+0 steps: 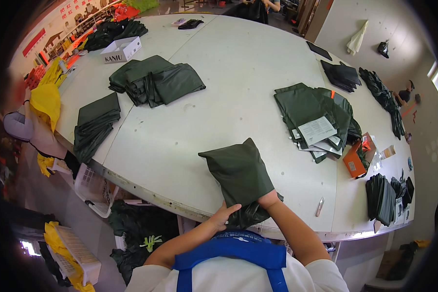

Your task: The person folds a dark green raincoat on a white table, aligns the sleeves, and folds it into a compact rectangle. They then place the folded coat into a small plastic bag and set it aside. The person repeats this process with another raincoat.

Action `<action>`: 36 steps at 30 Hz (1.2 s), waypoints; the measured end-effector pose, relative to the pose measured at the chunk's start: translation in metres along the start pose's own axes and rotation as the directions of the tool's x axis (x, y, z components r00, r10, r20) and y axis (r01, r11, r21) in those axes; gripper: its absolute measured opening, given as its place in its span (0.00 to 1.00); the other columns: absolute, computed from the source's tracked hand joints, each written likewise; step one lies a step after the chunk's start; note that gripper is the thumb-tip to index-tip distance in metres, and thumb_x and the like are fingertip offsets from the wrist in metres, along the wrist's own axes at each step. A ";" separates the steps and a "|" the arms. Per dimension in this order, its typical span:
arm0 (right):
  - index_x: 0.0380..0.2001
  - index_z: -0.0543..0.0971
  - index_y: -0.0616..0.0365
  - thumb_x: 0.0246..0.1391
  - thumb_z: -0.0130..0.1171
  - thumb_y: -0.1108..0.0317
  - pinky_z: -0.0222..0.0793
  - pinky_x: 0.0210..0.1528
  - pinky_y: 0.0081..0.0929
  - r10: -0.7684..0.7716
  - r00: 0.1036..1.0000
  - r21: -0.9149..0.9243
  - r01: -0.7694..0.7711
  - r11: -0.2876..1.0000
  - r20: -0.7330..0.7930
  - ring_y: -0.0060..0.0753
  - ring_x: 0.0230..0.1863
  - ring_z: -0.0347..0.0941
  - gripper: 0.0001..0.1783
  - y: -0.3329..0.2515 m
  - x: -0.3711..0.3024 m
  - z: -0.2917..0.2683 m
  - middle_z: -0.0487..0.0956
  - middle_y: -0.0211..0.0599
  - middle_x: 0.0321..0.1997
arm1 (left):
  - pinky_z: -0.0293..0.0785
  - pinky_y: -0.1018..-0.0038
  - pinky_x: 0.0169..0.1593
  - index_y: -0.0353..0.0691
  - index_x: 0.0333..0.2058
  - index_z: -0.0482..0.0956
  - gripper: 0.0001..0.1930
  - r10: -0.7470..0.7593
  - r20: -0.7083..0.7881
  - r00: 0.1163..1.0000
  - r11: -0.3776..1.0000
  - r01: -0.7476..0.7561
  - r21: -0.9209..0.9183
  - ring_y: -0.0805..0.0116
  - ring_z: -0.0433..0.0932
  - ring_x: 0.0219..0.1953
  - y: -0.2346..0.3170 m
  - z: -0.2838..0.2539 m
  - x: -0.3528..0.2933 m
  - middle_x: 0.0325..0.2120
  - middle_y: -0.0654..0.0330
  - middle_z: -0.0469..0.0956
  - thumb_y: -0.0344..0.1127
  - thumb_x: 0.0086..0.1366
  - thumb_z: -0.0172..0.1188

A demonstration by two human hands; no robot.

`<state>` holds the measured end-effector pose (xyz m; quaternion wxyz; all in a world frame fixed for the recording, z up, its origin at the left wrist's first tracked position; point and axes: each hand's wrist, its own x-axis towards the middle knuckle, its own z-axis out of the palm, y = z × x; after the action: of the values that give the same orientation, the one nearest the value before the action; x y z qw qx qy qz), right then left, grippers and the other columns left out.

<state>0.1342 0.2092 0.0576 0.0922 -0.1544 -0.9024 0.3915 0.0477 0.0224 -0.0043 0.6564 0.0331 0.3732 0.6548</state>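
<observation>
In front of me at the table's near edge is a dark green fabric bag (241, 173), its pointed corners facing away from me. My left hand (225, 215) is closed on its near left edge, with the thumb on top and the other fingers underneath. At the near right edge, my right hand (269, 198) reaches into or under the bag, and the fabric hides its fingers. More dark, crumpled green material (250, 216) hangs below the bag, between my forearms and close to my blue apron (228, 250).
Folded green pieces (155, 80) lie at far left, beside another stack (97, 124). To the right are green bags with printed sheets (318, 130), an orange box (359, 158) and a small cutter-like tool (319, 207). A co-worker handles yellow fabric (46, 102) at left.
</observation>
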 end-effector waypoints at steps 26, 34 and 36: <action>0.65 0.60 0.57 0.59 0.47 0.50 0.46 0.70 0.33 0.092 0.996 -0.353 -0.087 0.932 -0.001 0.42 0.69 0.52 0.35 -0.014 0.046 0.053 0.58 0.42 0.70 | 0.51 0.67 0.66 0.42 0.67 0.41 0.55 0.003 -0.053 0.999 0.985 0.007 0.173 0.62 0.56 0.65 0.022 -0.002 -0.006 0.63 0.56 0.56 0.39 0.49 0.72; 0.64 0.61 0.57 0.59 0.47 0.49 0.47 0.69 0.33 0.190 0.981 -0.341 -0.171 0.924 0.022 0.43 0.69 0.53 0.35 -0.022 0.081 0.040 0.58 0.42 0.69 | 0.51 0.67 0.66 0.39 0.67 0.40 0.54 0.035 -0.236 0.971 0.930 0.055 0.365 0.61 0.51 0.66 0.071 0.013 -0.013 0.64 0.52 0.52 0.41 0.51 0.70; 0.64 0.61 0.57 0.59 0.47 0.49 0.47 0.69 0.34 0.203 0.979 -0.335 -0.184 0.924 0.023 0.43 0.69 0.53 0.35 -0.024 0.081 0.038 0.58 0.42 0.69 | 0.58 0.64 0.61 0.40 0.63 0.51 0.48 0.462 -0.200 0.864 0.555 -0.106 0.825 0.55 0.59 0.61 0.059 0.025 -0.018 0.58 0.49 0.58 0.43 0.49 0.71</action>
<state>0.0421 0.1966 0.0528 0.0000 -0.2448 -0.9379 0.2460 0.0145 0.0259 0.0529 0.3653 0.2482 0.7365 0.5123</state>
